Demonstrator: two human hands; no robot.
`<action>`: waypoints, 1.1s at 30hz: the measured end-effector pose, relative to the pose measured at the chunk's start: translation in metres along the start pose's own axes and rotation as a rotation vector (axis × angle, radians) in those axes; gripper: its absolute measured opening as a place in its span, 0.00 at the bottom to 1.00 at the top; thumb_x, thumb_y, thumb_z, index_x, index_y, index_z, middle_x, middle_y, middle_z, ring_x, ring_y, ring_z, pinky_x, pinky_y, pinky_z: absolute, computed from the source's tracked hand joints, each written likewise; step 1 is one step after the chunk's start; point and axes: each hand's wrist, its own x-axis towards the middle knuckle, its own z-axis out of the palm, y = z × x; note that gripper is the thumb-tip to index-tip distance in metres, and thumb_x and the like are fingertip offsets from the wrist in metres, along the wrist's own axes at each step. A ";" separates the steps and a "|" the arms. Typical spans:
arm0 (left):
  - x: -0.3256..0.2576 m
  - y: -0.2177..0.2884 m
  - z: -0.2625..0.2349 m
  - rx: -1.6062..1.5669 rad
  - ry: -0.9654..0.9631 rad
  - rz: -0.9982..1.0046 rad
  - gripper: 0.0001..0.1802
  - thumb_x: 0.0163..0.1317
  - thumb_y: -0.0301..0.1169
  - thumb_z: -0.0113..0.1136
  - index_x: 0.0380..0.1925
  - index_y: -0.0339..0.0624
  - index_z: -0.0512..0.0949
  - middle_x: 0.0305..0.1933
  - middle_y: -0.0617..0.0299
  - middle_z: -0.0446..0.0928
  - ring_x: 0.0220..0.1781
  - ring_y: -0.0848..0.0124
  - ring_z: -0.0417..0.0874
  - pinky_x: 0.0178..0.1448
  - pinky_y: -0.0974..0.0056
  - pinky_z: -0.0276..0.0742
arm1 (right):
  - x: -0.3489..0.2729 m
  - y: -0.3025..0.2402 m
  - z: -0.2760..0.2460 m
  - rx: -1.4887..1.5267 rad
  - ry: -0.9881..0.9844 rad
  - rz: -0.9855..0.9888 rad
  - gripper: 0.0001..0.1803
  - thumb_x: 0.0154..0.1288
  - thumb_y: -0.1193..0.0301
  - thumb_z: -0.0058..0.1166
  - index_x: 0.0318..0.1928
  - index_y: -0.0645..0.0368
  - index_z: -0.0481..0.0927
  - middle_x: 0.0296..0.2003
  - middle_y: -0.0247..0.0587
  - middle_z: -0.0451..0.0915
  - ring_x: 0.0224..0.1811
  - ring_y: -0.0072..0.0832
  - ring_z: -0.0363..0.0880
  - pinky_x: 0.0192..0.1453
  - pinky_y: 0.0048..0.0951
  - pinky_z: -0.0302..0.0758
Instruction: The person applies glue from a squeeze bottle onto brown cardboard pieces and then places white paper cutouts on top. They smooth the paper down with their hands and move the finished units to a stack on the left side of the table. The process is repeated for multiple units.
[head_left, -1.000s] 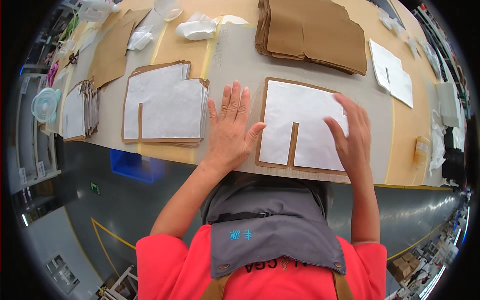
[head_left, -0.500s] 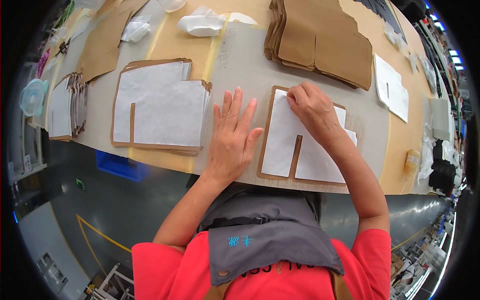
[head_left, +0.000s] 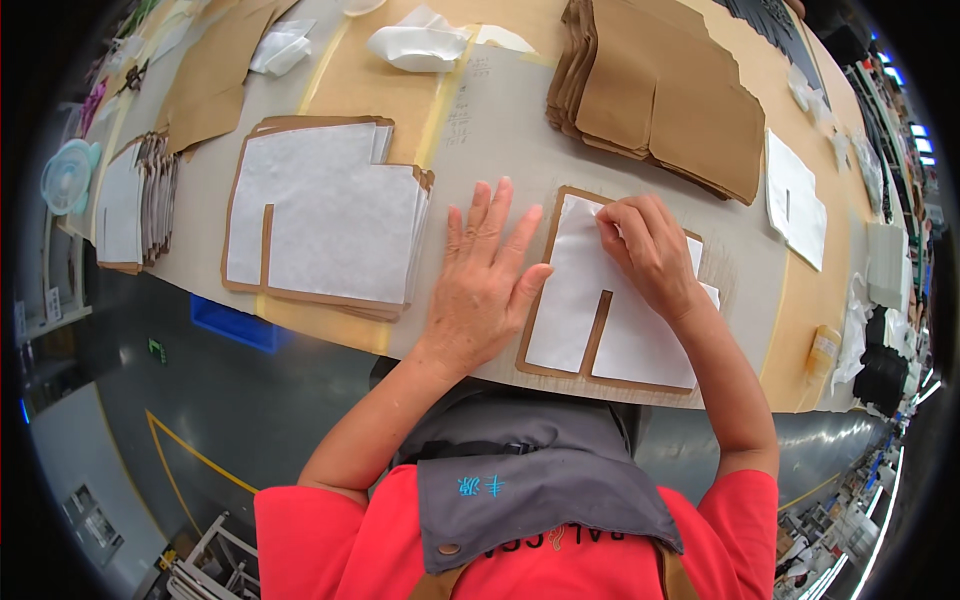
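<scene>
A brown panel [head_left: 522, 362] with a white sheet [head_left: 562, 310] on top lies at the table's near edge. Both have a narrow slot running up from the near side, and a brown border shows around the white. My right hand [head_left: 648, 250] is closed, its fingertips pressed together against the upper part of the sheet; whether they pinch anything is hidden. Flat on the table, just left of the panel, rests my left hand [head_left: 485, 270], fingers spread and thumb at the panel's left edge. Further left lies a stack of similar white-topped brown panels [head_left: 325, 215].
Beyond my right hand is a thick stack of plain brown panels [head_left: 700, 125]. White slotted sheets [head_left: 797, 210] lie at the right, near a yellowish bottle [head_left: 823, 350]. More panels [head_left: 122, 215] stand at the far left; crumpled white paper [head_left: 420, 40] lies at the back.
The whole view has shifted slightly. My right fingertips have moved a little further in from the sheet's upper left corner. The left thumb is closer to the panel's edge.
</scene>
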 end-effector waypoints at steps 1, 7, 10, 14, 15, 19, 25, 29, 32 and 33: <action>0.002 0.000 0.001 -0.017 0.005 0.007 0.30 0.75 0.42 0.56 0.73 0.43 0.68 0.83 0.45 0.52 0.85 0.46 0.47 0.83 0.39 0.42 | -0.001 0.000 0.000 0.002 0.007 -0.010 0.13 0.54 0.83 0.67 0.38 0.59 0.78 0.35 0.38 0.78 0.36 0.35 0.79 0.37 0.34 0.79; 0.037 0.003 0.014 -0.111 0.031 0.107 0.19 0.64 0.29 0.62 0.55 0.42 0.80 0.81 0.44 0.56 0.85 0.43 0.47 0.83 0.38 0.41 | -0.012 0.003 -0.006 0.024 0.005 -0.003 0.18 0.53 0.79 0.71 0.44 0.58 0.79 0.41 0.39 0.79 0.41 0.37 0.79 0.43 0.36 0.79; 0.042 0.001 0.021 -0.125 -0.003 0.124 0.16 0.58 0.25 0.60 0.48 0.43 0.83 0.81 0.44 0.56 0.85 0.42 0.46 0.83 0.37 0.39 | -0.011 0.007 -0.020 0.118 -0.050 0.141 0.24 0.52 0.74 0.74 0.51 0.55 0.80 0.48 0.42 0.78 0.49 0.41 0.77 0.54 0.40 0.76; 0.039 0.002 0.017 -0.088 -0.026 0.112 0.16 0.57 0.23 0.58 0.45 0.43 0.84 0.81 0.44 0.57 0.85 0.42 0.46 0.84 0.37 0.38 | 0.004 0.020 -0.020 0.311 -0.209 0.180 0.26 0.53 0.67 0.75 0.54 0.51 0.81 0.52 0.43 0.77 0.56 0.44 0.73 0.61 0.45 0.71; 0.041 0.006 0.015 -0.084 -0.028 0.112 0.15 0.58 0.22 0.56 0.44 0.43 0.84 0.81 0.44 0.58 0.85 0.42 0.47 0.84 0.38 0.38 | 0.008 0.024 -0.022 0.282 -0.251 0.141 0.21 0.55 0.67 0.74 0.49 0.51 0.82 0.50 0.39 0.77 0.54 0.42 0.73 0.58 0.42 0.71; 0.043 0.004 0.019 -0.106 0.008 0.119 0.16 0.60 0.19 0.51 0.44 0.41 0.85 0.80 0.44 0.59 0.85 0.43 0.48 0.84 0.39 0.37 | 0.001 0.033 -0.020 0.239 -0.330 0.133 0.13 0.59 0.68 0.70 0.42 0.51 0.80 0.47 0.32 0.78 0.52 0.36 0.72 0.58 0.38 0.67; 0.039 0.001 0.018 -0.138 0.045 0.106 0.18 0.62 0.17 0.47 0.44 0.41 0.85 0.77 0.47 0.64 0.84 0.44 0.50 0.84 0.40 0.38 | -0.021 0.014 -0.036 0.149 -0.141 -0.032 0.14 0.56 0.73 0.71 0.39 0.48 0.79 0.50 0.30 0.81 0.55 0.35 0.76 0.58 0.38 0.68; 0.037 -0.007 0.026 -0.136 0.070 0.129 0.18 0.62 0.18 0.47 0.43 0.43 0.86 0.77 0.47 0.66 0.84 0.45 0.52 0.84 0.41 0.39 | -0.059 -0.014 -0.066 0.099 -0.149 -0.096 0.12 0.58 0.74 0.67 0.40 0.51 0.77 0.50 0.31 0.83 0.58 0.33 0.80 0.66 0.41 0.69; 0.039 -0.009 0.027 -0.134 0.085 0.150 0.19 0.61 0.19 0.47 0.44 0.43 0.86 0.76 0.47 0.66 0.83 0.44 0.52 0.84 0.41 0.38 | -0.092 -0.042 -0.095 0.061 -0.191 -0.125 0.09 0.61 0.75 0.64 0.40 0.52 0.78 0.48 0.33 0.85 0.57 0.34 0.82 0.69 0.43 0.71; 0.038 -0.009 0.027 -0.134 0.083 0.151 0.19 0.61 0.19 0.47 0.44 0.44 0.86 0.76 0.47 0.66 0.83 0.44 0.52 0.84 0.41 0.38 | -0.100 -0.054 -0.104 0.064 -0.203 -0.122 0.08 0.61 0.75 0.63 0.40 0.53 0.78 0.47 0.34 0.85 0.56 0.34 0.83 0.69 0.43 0.72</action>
